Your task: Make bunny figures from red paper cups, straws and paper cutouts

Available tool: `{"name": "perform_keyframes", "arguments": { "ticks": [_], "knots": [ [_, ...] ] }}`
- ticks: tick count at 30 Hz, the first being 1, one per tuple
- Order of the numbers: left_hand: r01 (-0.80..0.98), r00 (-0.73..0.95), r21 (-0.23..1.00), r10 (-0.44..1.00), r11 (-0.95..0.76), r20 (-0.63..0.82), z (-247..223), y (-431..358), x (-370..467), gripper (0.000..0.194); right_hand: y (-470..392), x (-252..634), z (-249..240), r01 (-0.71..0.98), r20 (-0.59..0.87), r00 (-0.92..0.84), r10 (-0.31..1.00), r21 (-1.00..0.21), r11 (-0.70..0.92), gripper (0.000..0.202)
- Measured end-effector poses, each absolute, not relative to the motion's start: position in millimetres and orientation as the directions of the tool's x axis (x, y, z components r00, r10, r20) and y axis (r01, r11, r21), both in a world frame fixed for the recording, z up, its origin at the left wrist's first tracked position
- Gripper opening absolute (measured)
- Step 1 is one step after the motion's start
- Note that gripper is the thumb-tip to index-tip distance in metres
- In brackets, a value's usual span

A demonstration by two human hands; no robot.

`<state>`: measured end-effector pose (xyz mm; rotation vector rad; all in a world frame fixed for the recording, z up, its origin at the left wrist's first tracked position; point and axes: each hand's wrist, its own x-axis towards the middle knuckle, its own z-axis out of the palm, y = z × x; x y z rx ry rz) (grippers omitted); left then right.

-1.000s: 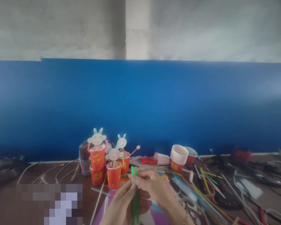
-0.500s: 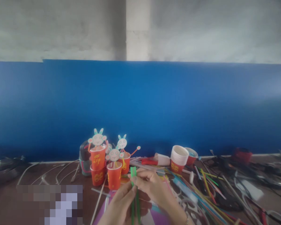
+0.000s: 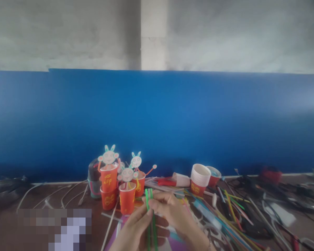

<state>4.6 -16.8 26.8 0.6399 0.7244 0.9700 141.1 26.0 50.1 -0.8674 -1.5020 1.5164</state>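
Between both hands I hold green straws (image 3: 154, 234), upright and side by side, with their tops just above my fingers. My left hand (image 3: 136, 223) pinches them from the left, thumb against the straws. From the right, my right hand (image 3: 173, 213) grips them near the top with thumb and bent fingers. Just beyond my hands stands a red paper cup (image 3: 127, 199) with a paper rabbit figure (image 3: 127, 174) rising from it. Behind it are a stacked pair of red cups (image 3: 109, 200) and another red cup (image 3: 140, 183), with similar rabbit figures.
A stack of paper cups (image 3: 200, 176) stands right of centre, beside another cup (image 3: 214, 174) and a cup on its side (image 3: 182, 179). Coloured straws (image 3: 231, 232), cables and a white adapter-like piece (image 3: 281, 213) clutter the right. Purple sheets (image 3: 176, 244) lie under my hands.
The view has tilted up very slightly, so everything sits a little lower. Both hands keep their grip, and the straw tops look slightly more spread.
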Motion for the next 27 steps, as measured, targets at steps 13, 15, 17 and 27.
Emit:
{"name": "perform_keyframes", "arguments": {
  "ticks": [13, 15, 17, 27],
  "knots": [
    [-0.451, 0.423, 0.785, 0.876, 0.425, -0.232, 32.8, -20.8, 3.8, 0.052, 23.5, 138.6, 53.3, -0.065, 0.061, -0.399, 0.915, -0.997, 0.038, 0.032],
    [-0.459, 0.428, 0.784, 0.878, 0.417, -0.217, 33.5, -20.5, 4.5, 0.049, 22.0, 137.0, 55.2, -0.089, 0.035, -0.386, 0.922, -0.996, 0.001, 0.033],
    [-0.461, 0.408, 0.791, 0.888, 0.402, -0.213, 35.0, -20.5, 5.5, 0.049, 20.3, 135.4, 56.5, -0.115, 0.018, -0.364, 0.931, -0.993, -0.025, 0.032],
    [-0.480, 0.238, 0.837, 0.958, 0.261, -0.162, 32.1, -16.9, 8.7, 0.044, 21.0, 134.8, 53.1, -0.111, 0.107, -0.377, 0.920, -0.991, 0.070, 0.029]
  ]
}}
